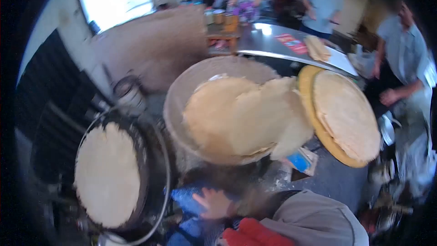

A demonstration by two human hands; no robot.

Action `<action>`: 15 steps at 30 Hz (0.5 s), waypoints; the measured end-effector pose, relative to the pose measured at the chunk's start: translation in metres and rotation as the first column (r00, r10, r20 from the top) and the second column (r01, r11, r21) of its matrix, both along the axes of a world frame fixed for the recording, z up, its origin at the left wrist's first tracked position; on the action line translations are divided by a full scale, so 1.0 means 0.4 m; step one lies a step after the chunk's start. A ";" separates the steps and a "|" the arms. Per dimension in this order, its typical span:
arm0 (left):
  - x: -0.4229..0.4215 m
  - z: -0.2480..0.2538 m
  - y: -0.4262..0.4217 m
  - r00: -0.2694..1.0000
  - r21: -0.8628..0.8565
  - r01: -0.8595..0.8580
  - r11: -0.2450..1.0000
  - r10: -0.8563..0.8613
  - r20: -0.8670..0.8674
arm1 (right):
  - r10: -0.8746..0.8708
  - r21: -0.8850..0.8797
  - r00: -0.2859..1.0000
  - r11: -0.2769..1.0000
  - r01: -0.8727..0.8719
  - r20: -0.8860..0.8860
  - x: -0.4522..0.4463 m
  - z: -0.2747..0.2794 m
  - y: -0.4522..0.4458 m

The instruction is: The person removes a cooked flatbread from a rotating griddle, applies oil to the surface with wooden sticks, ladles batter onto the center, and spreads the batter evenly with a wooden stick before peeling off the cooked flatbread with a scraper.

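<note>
My right hand [215, 204] is low in the middle, blurred, with its fingers apart over a blue textured cloth [187, 200]. I cannot make out my left hand; the blue fabric may cover it. To the left, a pale, ragged-edged round flatbread [107, 175] covers most of a dark round pan [142, 155]. Ahead of my hand stands a wide basin [175, 125] holding large, overlapping flatbreads [246, 114]; one drapes over its right rim. Another flatbread [347, 114] lies on a tilted round yellow board [307, 79].
A metal table [264, 43] at the back bears folded flatbread [317, 48] and a red printed sheet [291, 43]. Several people stand beyond it and at the right. A bucket [129, 95] stands behind the pan. A blue-and-white packet [299, 160] lies beside the basin.
</note>
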State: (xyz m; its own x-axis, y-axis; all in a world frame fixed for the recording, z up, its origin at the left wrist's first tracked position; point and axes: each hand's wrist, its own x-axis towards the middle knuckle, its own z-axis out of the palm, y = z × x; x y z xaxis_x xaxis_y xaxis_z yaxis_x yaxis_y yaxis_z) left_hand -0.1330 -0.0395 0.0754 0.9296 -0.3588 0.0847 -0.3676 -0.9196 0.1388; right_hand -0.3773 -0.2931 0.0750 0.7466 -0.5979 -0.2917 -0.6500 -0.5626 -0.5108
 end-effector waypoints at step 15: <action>0.085 -0.137 0.016 0.937 0.116 -0.326 0.938 0.337 -0.093 | 0.076 -0.082 0.994 0.993 -0.082 -0.078 0.059 -0.044 -0.007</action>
State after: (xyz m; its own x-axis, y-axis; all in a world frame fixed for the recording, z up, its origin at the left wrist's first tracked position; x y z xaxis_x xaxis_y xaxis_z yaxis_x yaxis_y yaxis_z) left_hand -0.0990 -0.0332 0.0208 0.9986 -0.0302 -0.0444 -0.0273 -0.9975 0.0645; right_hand -0.3537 -0.2959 0.0575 0.7706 -0.5629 -0.2989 -0.6363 -0.6527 -0.4112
